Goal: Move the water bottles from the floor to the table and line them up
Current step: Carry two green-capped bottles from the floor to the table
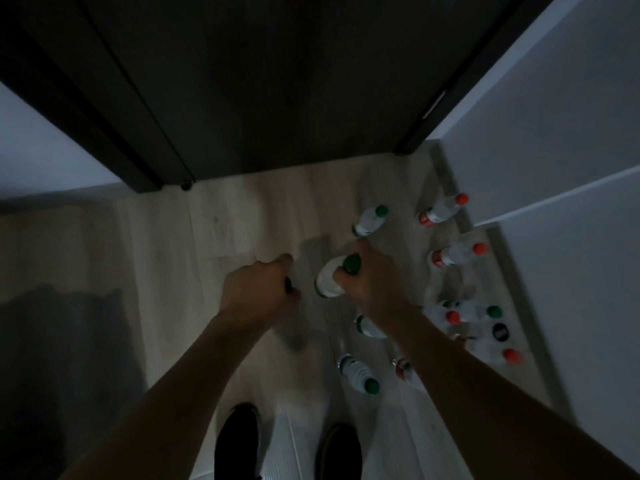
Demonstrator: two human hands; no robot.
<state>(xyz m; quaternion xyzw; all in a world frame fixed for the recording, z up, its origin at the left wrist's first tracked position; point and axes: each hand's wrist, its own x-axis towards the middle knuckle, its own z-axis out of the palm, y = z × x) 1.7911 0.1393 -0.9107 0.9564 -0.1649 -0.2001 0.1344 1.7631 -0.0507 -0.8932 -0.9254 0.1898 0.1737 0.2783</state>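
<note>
Several clear water bottles with green or red caps stand on the light wooden floor (207, 237) at the right. My right hand (372, 282) grips a green-capped bottle (329, 278) by its neck. My left hand (256, 292) is closed around a dark cap; the bottle under it is almost wholly hidden by the hand. Another green-capped bottle (370, 220) stands just beyond my right hand. Two red-capped bottles (443, 209) (457, 254) stand near the wall. More bottles (360, 374) cluster under and behind my right forearm. No table is in view.
A dark door (259, 81) closes off the space ahead, with a small doorstop (186, 185) at its foot. A white wall (554, 150) runs along the right, close to the bottles. My two dark shoes (239, 441) stand at the bottom of the view.
</note>
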